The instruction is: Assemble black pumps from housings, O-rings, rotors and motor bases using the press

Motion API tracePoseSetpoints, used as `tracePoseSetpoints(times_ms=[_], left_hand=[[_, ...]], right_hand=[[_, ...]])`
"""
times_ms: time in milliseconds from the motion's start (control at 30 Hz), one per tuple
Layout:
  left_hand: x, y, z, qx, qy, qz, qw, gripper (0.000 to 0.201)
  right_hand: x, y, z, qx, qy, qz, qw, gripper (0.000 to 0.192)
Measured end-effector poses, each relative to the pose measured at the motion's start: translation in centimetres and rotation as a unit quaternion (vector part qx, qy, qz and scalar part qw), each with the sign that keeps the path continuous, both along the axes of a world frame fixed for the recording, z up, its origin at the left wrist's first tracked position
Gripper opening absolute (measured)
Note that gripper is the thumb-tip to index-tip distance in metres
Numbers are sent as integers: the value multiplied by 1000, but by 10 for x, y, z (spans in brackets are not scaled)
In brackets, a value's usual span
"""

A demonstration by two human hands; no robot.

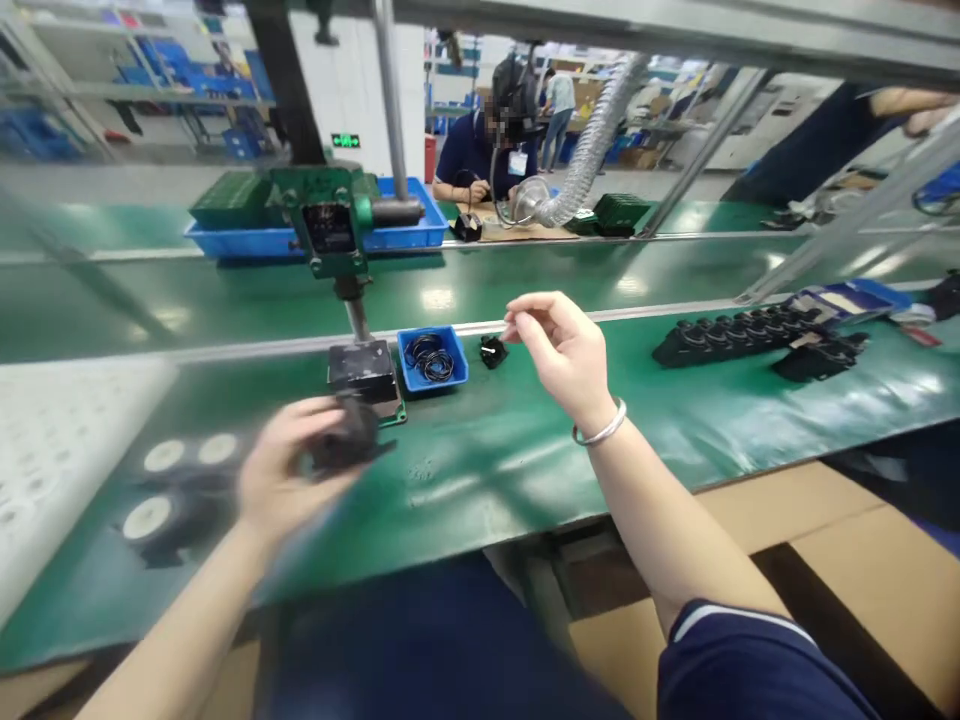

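Note:
My left hand (281,475) is wrapped round a dark, rounded plastic part (346,435), blurred by motion, just in front of the black base block (364,370) of a bench press. My right hand (564,355) is raised over the bench, thumb and fingertips pinched together; whatever may be between them is too small to make out. Below and left of those fingertips lies a small black piece (492,351) with a white spot. Beside it, a small blue bin (435,387) holds several black rings (437,366).
The green press head (330,225) stands above its base. Several black parts with pale discs (148,517) sit at left. A row of black housings (739,338) stands at right. Across the bench, a co-worker (487,150) sits near a flexible duct (592,150). Cardboard (885,580) lies below the edge.

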State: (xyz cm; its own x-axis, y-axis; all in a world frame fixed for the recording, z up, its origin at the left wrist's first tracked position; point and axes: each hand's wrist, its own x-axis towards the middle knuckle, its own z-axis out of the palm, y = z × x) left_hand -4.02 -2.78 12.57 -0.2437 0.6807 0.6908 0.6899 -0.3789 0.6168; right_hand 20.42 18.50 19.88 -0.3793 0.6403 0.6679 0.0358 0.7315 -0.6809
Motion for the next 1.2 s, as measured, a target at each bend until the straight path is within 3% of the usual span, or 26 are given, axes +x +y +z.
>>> tracePoseSetpoints(times_ms=[133, 233, 300, 400, 533, 1000, 1133, 1200], left_hand=[[32, 39, -46, -150, -52, -161, 974, 52], [47, 54, -73, -175, -84, -191, 962, 49], [50, 56, -82, -171, -89, -198, 961, 49], [47, 55, -85, -174, -97, -202, 959, 51], [45, 54, -85, -181, -115, -195, 957, 51], [49, 55, -86, -168, -103, -177, 964, 47], [60, 50, -88, -170, -40, -105, 979, 51], [66, 45, -90, -182, -27, -52, 982, 66]], right_hand=[[-8, -24, -41, -73, -113, 85, 987, 21], [-11, -41, -71, -117, -175, 157, 965, 35], [-13, -50, -85, -133, -207, 182, 952, 50], [-19, -58, -99, -137, -249, 178, 942, 60], [-26, -61, -109, -130, -246, 163, 947, 51], [-26, -67, -123, -107, -226, 133, 959, 47], [-21, -68, -118, -134, -220, 148, 955, 66], [-16, -73, -115, -131, -229, 130, 956, 80]])
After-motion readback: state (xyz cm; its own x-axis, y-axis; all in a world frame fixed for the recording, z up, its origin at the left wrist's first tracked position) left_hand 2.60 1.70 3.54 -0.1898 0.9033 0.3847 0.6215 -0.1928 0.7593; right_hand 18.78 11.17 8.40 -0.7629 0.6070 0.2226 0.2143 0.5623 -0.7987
